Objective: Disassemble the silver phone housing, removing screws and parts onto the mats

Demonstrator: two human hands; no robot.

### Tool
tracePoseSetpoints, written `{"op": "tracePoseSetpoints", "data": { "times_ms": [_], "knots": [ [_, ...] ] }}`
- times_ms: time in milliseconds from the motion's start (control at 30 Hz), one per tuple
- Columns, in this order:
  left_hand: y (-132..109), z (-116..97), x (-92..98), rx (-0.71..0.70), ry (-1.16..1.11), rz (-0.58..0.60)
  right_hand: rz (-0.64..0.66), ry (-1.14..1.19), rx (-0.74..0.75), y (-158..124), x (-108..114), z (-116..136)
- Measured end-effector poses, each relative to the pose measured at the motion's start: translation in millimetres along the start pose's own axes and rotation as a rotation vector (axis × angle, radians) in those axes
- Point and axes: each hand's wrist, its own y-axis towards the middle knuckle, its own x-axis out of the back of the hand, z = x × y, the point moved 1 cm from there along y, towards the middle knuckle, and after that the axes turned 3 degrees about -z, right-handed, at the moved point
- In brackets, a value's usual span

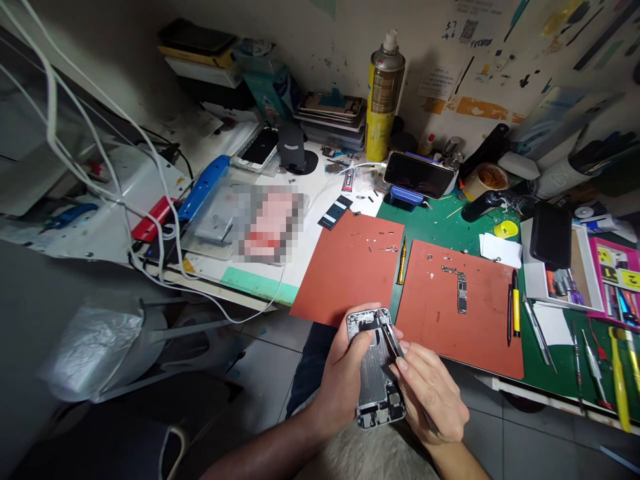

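Note:
An opened phone housing (374, 377) with a bare silver inside is held upright above my lap. My left hand (343, 380) grips it along its left side, the thumb lying over the upper inside. In my right hand (433, 393) is a pair of tweezers (391, 339), pinched between thumb and fingers. Their tips reach into the top right corner of the housing; whether they grip a part there is too small to tell. Beyond, a logic board (462, 293) lies on the right red-brown mat (480, 340), with small loose parts around it.
A second red-brown mat (325, 287) carries tiny screws and parts. A gold screwdriver (402, 261) lies between the mats. A phone (419, 175) rests on a blue stand, near a yellow spray can (381, 100). Pens, tweezers and screwdrivers lie at right; white cables (120, 193) hang at left.

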Motion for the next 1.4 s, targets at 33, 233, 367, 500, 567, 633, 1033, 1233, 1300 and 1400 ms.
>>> {"op": "tracePoseSetpoints", "data": {
  "times_ms": [33,233,367,500,567,633,1033,1233,1300,1400],
  "knots": [
    [-0.2,0.2,0.0,0.001,-0.002,-0.003,-0.001,0.003,0.001,-0.6,0.0,0.0],
    [-0.7,-0.2,-2.4,0.001,-0.025,-0.009,-0.004,0.005,-0.004,-1.5,-0.7,0.3],
    [-0.6,0.2,-2.2,-0.022,0.002,-0.012,0.063,-0.019,0.028,-6.4,4.6,-3.8],
    [-0.8,1.5,-1.5,-0.038,0.042,-0.011,0.177,-0.093,0.061,-12.8,15.3,-9.5],
    [-1.1,2.3,-1.7,-0.047,0.055,-0.008,0.214,-0.105,0.079,-13.4,19.1,-11.1],
    [-1.7,3.2,-2.3,-0.052,0.050,-0.001,0.223,-0.089,0.090,-11.6,20.2,-11.6],
    [0.3,8.4,-0.8,-0.030,-0.016,0.024,-0.025,0.109,-0.119,-2.3,7.4,-8.4],
    [-0.5,9.3,0.3,0.049,0.006,0.074,-0.137,0.096,-0.563,-24.4,10.5,-12.9],
    [-0.7,8.9,-0.1,0.042,0.017,0.078,-0.173,0.128,-0.702,-30.1,10.0,-14.3],
    [-1.0,8.4,-0.6,0.025,0.017,0.074,-0.238,0.216,-0.904,-30.2,6.0,-14.1]
  ]
}}
